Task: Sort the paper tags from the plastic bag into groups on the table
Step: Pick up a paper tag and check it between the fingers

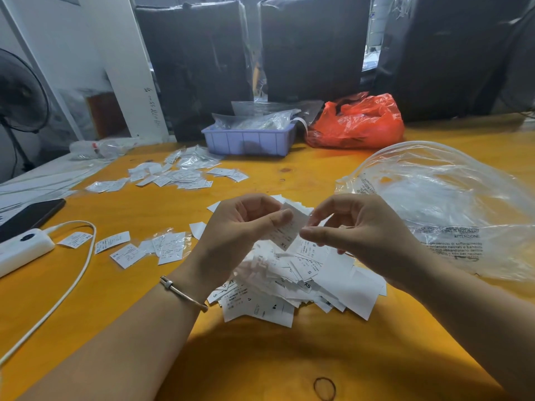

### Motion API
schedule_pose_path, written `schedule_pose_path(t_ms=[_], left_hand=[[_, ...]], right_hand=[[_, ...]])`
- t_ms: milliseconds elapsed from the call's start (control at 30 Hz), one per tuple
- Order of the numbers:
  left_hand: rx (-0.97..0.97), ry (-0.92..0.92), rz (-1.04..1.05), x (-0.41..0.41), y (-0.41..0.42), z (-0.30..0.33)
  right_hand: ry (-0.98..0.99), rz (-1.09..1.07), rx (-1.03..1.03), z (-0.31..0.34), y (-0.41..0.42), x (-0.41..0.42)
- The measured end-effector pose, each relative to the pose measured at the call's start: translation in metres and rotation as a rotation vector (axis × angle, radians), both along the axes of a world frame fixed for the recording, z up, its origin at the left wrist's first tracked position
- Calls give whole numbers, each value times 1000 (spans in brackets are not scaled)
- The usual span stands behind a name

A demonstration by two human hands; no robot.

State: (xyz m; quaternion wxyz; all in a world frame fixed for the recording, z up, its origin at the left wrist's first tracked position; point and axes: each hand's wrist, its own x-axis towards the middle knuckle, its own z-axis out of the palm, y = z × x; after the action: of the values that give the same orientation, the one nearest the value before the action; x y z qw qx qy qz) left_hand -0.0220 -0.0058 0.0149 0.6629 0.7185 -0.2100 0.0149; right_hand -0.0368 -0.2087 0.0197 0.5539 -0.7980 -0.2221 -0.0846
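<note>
Several small groups of paper tags (173,175) already lie beyond the unsorted heap (292,279) on the counter (289,357) — most remains. Left hand (240,227) pinches one tag (289,230) above the heap; right hand (356,230) fingers curled beside it, holding nothing evident — plastic bag (451,204) right of the heap.

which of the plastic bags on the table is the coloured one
The red-orange plastic bag at the far edge, right of the lilac tray. The large bag near the right hand is clear with printed warnings.

The held tag (289,230) seems to read "XL"; the clear bag (451,198) reads "ATTENZIONE".
</note>
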Motion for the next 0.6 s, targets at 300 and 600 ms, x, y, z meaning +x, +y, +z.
schedule_pose_path(t_ms=[300,600], left_hand=[[102,15,-50,1,4,1],[35,9,12,3,10,6]], right_hand=[[-13,-11,143,0,-3,1],[52,7,226,6,-5,4]])
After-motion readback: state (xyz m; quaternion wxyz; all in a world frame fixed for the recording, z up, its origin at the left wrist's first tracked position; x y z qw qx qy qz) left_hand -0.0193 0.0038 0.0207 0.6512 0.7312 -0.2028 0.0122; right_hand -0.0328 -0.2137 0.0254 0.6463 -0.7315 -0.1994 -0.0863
